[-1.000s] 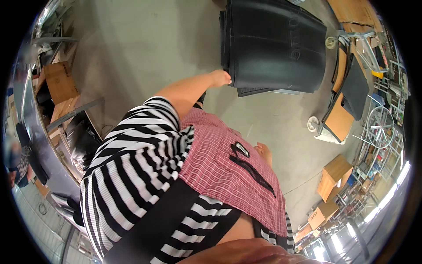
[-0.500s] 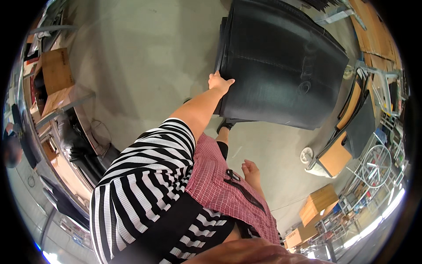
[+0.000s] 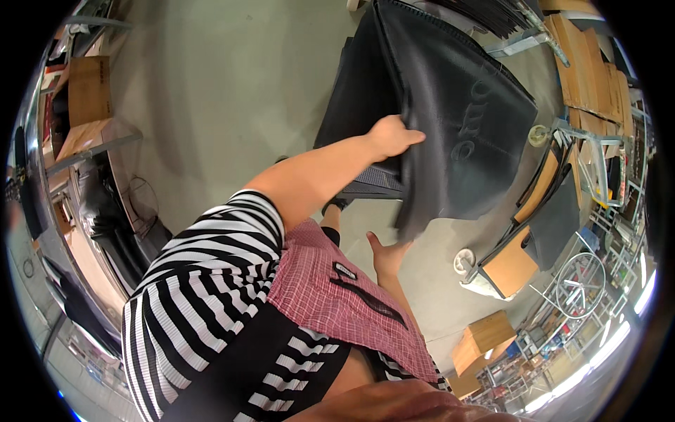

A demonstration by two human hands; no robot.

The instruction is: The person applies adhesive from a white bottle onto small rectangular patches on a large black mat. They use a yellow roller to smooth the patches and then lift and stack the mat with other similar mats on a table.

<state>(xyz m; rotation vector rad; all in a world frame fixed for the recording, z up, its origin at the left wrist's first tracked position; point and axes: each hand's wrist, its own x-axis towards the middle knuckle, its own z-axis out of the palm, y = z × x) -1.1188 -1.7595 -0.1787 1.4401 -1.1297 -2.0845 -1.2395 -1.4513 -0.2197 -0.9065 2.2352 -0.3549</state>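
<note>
A large black mat (image 3: 471,133), leathery with raised lettering, has its left side lifted and bent over. My left hand (image 3: 395,137) is closed on that lifted edge, the thumb lying on top. Beneath it, more flat black sheets (image 3: 355,105) show in a stack, with a ribbed dark surface (image 3: 376,181) at the near end. My right hand (image 3: 388,254) is just below the mat's drooping near corner, thumb and fingers apart. Whether its fingertips touch the corner is hard to make out.
Shelving with a cardboard box (image 3: 90,91) runs along the left. On the right stand leaning panels (image 3: 555,218), a white round object (image 3: 464,261), a wheel (image 3: 581,276) and a cardboard box (image 3: 484,341). A metal frame (image 3: 524,43) stands beyond the mat.
My left hand has moved right, raising the top mat's left edge off the sheets below. My right hand has come up to the mat's near corner.
</note>
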